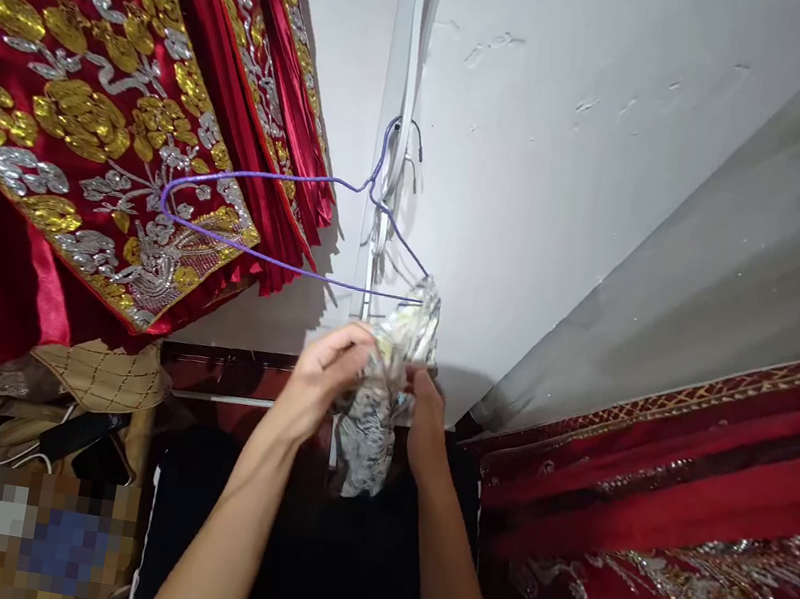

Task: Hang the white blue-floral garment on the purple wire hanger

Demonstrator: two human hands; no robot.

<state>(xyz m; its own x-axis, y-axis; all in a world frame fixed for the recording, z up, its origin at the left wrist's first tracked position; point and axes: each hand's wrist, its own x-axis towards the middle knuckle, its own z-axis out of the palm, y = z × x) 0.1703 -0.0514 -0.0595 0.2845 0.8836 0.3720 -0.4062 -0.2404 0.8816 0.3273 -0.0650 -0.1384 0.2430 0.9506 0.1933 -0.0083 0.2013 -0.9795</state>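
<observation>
A thin purple wire hanger (246,214) hangs by its hook from a white cable or pipe (405,88) on the wall. A crumpled clear plastic wrap with pale printed cloth inside (386,388) hangs from the hanger's right end. My left hand (323,368) pinches the bundle from the left, fingers closed on it. On the bundle's right side, my right hand (425,405) grips it too. Both forearms reach up from the bottom of the view.
Red garments with gold and silver embroidery (99,90) hang at upper left, more red embroidered cloth under plastic (684,466) at right. A white wall (543,160) is behind. A cluttered shelf with a woven fan-like item (100,374) and cables sits lower left.
</observation>
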